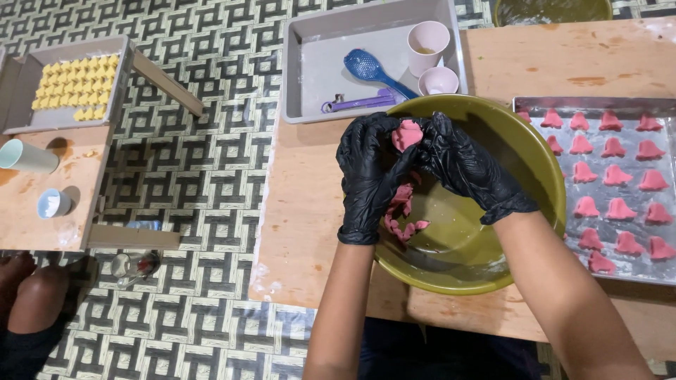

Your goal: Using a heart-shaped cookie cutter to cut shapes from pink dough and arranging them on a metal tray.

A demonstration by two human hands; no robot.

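Left hand (pixel 370 172): black-gloved, centre of frame, fingers closed against the pink dough piece (pixel 406 134).
Right hand (pixel 465 165): black-gloved, fingers curled onto the same piece from the right.
Dough position: pinched between both sets of fingertips, above the round olive-green bowl (pixel 521 155).
Bowl contents: further pink dough scraps (pixel 403 214) lower left inside.
Right of frame: metal tray (pixel 634 105) of shaped pink pieces on the wooden tabletop (pixel 303 211).

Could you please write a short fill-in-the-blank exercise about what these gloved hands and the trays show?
1. Both hands, left hand and right hand, wear ____ gloves.
2. Together they pinch a piece of pink dough over a green ____.
3. The shaped pink pieces lie in rows on a ____ tray.
4. The grey tub holds a ____ slotted spoon.

Missing words: black; bowl; metal; blue
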